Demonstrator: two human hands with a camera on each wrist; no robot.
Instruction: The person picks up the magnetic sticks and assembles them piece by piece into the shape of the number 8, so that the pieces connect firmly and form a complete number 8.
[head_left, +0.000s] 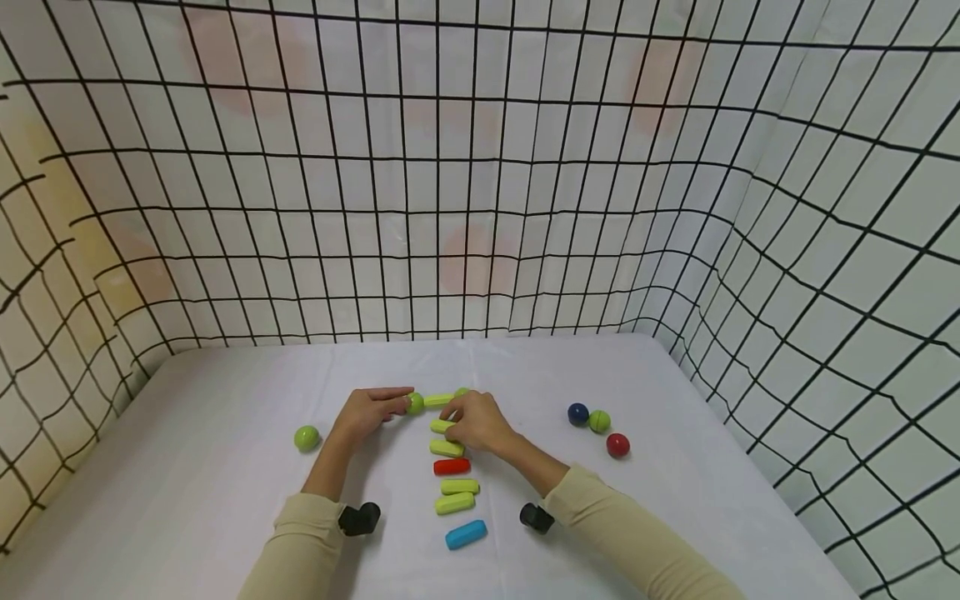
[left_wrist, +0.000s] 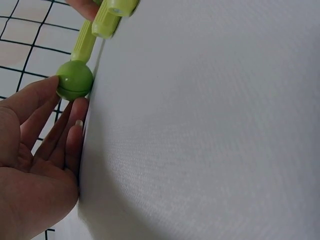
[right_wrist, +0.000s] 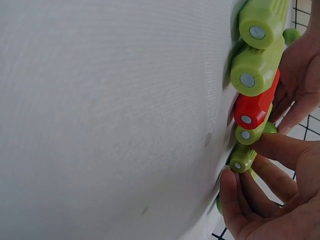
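Observation:
My left hand (head_left: 372,408) pinches a green ball (left_wrist: 75,80), thumb and fingers around it at the left end of a yellow-green magnetic rod (head_left: 437,401). A second green ball (head_left: 462,392) sits at that rod's right end, partly hidden behind my right hand (head_left: 478,423). Between the right thumb and fingers is another yellow-green rod (right_wrist: 243,159), lying just nearer me than the ball-ended one. Below it comes a row of rods: one yellow-green (head_left: 447,448), one red (head_left: 452,467), two more yellow-green (head_left: 459,487), then a blue rod (head_left: 466,534).
A lone green ball (head_left: 307,438) lies left of my left forearm. To the right are a dark blue ball (head_left: 577,414), a green ball (head_left: 599,422) and a red ball (head_left: 618,445). Black netting (head_left: 468,212) surrounds the back and sides of the white-covered table (head_left: 225,500).

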